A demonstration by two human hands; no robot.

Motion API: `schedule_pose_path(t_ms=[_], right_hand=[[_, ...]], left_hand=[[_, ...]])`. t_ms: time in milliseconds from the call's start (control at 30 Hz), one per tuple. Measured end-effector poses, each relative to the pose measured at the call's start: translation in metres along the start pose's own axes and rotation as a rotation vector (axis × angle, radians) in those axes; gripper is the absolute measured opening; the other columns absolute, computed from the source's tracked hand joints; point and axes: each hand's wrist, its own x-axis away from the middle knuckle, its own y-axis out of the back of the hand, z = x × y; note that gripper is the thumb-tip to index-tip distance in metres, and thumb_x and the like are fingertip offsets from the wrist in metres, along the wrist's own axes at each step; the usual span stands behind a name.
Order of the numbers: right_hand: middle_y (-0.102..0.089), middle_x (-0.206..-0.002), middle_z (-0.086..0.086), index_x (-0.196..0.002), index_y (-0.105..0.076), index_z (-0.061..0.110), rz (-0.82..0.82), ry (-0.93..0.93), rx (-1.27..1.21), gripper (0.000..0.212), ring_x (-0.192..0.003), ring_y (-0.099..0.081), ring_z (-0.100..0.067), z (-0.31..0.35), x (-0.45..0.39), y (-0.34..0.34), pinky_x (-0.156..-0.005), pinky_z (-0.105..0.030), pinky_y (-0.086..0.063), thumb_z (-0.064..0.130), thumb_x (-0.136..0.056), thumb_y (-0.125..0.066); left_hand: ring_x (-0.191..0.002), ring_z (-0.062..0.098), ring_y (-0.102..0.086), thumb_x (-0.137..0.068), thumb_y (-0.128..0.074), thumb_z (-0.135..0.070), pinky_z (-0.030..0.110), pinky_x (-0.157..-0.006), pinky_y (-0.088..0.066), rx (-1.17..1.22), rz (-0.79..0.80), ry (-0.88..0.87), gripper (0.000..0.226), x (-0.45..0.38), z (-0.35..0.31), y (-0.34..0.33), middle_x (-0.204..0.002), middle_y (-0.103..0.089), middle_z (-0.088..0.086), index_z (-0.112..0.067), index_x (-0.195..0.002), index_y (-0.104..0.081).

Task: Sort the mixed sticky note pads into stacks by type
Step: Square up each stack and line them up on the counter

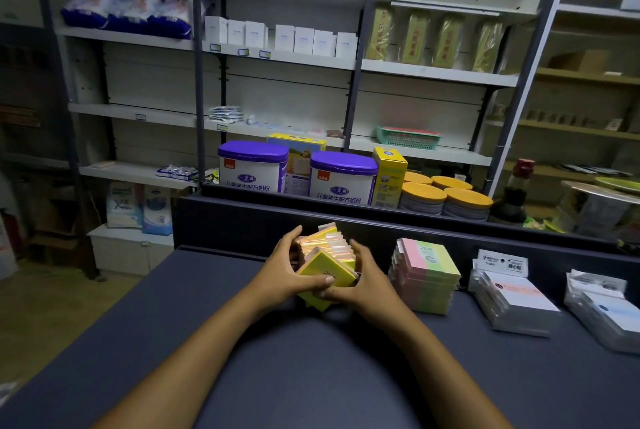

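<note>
Both hands clasp one bundle of yellow sticky note pads (327,266): the left hand (282,267) curls round its left side with the thumb laid over the near yellow face, and the right hand (363,278) cups the right side, fingers tucked under the near edge. The bundle sits tilted at the middle of a dark blue-grey counter (311,359), whose top looks smooth and matt and ends at the back in a raised dark ledge (433,226). Its pads are square, wrapped in shiny film, with clear hang tabs fanning out along the top. Just to the right stands a stack of pink and green pads (427,272), blocky and film-wrapped, resting on the counter apart from the hands. Farther right lie a slanted stack of white pads (516,300) with printed header cards, and at the edge another white stack with a pale blue face (606,317). Beyond the ledge are two white tins with purple lids (252,165), a yellow carton (389,175) and round tubs with orange lids (446,200). Metal shelving (277,58) fills the dim room behind, carrying white boxes (284,37), soft blue-and-white packs (128,9), golden packets (433,39) and a green mesh basket (408,139).
</note>
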Motion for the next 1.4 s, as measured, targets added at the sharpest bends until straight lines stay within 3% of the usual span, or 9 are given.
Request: schedule_pose_path(t_ms=[100,233,333,500,667,867,1100,1267,1400], right_hand=[[-0.043,-0.147,0.009,-0.156,-0.018,0.028,-0.019,0.088,0.081,0.115,-0.131,-0.048,-0.005,0.004,-0.001,0.0,-0.108,-0.022,-0.042,0.03,-0.067,-0.09],[-0.048,-0.141,0.009,-0.129,-0.038,0.05,0.068,0.156,0.077,0.065,-0.132,-0.047,-0.008,0.003,0.002,-0.003,-0.112,-0.03,-0.04,0.026,-0.084,-0.078],[-0.05,-0.134,0.012,-0.127,-0.046,0.047,0.102,0.175,0.126,0.049,-0.129,-0.047,-0.011,0.001,0.0,-0.001,-0.112,-0.035,-0.038,0.035,-0.087,-0.072],[-0.036,-0.154,-0.003,-0.149,-0.036,0.031,0.199,0.071,0.452,0.072,-0.145,-0.027,-0.025,-0.009,-0.003,-0.002,-0.118,-0.043,-0.026,0.054,-0.088,-0.065],[-0.046,-0.148,-0.002,-0.154,-0.019,0.012,0.127,-0.03,-0.018,0.109,-0.135,-0.047,-0.016,-0.007,-0.003,-0.001,-0.112,-0.041,-0.042,0.021,-0.071,-0.089],[-0.048,-0.14,-0.001,-0.136,-0.042,0.033,0.049,0.093,-0.07,0.076,-0.132,-0.049,-0.016,-0.012,-0.004,-0.015,-0.109,-0.045,-0.044,0.012,-0.076,-0.083],[-0.043,-0.15,0.003,-0.152,-0.028,0.023,-0.053,0.106,-0.01,0.105,-0.137,-0.043,-0.012,-0.008,-0.006,-0.017,-0.113,-0.04,-0.04,0.026,-0.068,-0.09],[-0.047,-0.131,0.014,-0.129,-0.04,0.048,-0.038,0.171,0.101,0.075,-0.126,-0.041,0.0,-0.008,-0.003,-0.016,-0.11,-0.028,-0.039,0.031,-0.072,-0.086],[-0.048,-0.138,0.01,-0.131,-0.039,0.04,0.026,0.179,-0.009,0.071,-0.128,-0.049,-0.001,-0.005,-0.002,-0.017,-0.106,-0.027,-0.044,0.024,-0.078,-0.083]], left_hand=[[-0.133,0.011,-0.041,-0.058,-0.094,-0.035,0.027,-0.106,-0.042,0.007,0.005,-0.002,0.123,-0.001,-0.001,0.0,-0.154,-0.035,0.001,-0.033,-0.153,-0.016],[-0.133,0.008,-0.037,-0.061,-0.092,-0.031,0.024,-0.105,-0.038,0.013,0.081,0.026,0.126,0.0,-0.002,0.003,-0.157,-0.028,-0.001,-0.028,-0.156,-0.008],[-0.136,0.009,-0.035,-0.065,-0.089,-0.023,0.022,-0.107,-0.036,0.035,0.125,0.046,0.123,0.0,-0.002,0.007,-0.158,-0.027,-0.001,-0.026,-0.157,-0.007],[-0.135,0.009,-0.039,-0.071,-0.085,-0.009,0.02,-0.102,-0.041,0.082,0.139,0.058,0.114,0.0,0.001,0.006,-0.151,-0.033,-0.004,-0.026,-0.155,-0.011],[-0.131,0.007,-0.048,-0.067,-0.089,-0.014,0.028,-0.108,-0.043,0.096,0.157,0.056,0.112,0.002,0.003,0.004,-0.146,-0.044,-0.006,-0.026,-0.153,-0.019],[-0.111,0.008,-0.064,-0.067,-0.069,-0.015,0.019,-0.089,-0.049,0.07,0.128,0.059,0.102,0.006,-0.004,-0.01,-0.128,-0.062,-0.005,-0.022,-0.155,-0.017],[-0.132,0.016,-0.047,-0.065,-0.063,-0.023,0.034,-0.112,-0.038,0.095,0.009,0.069,0.107,0.008,-0.017,-0.008,-0.151,-0.036,0.004,-0.018,-0.157,-0.009],[-0.132,0.021,-0.047,-0.062,-0.066,-0.021,0.039,-0.113,-0.039,-0.007,0.087,0.111,0.113,0.01,-0.017,-0.006,-0.15,-0.038,0.008,-0.02,-0.157,-0.005],[-0.128,0.019,-0.051,-0.062,-0.065,-0.018,0.035,-0.109,-0.043,-0.031,0.109,0.084,0.106,0.011,-0.019,-0.007,-0.144,-0.045,0.007,-0.024,-0.154,-0.013]])
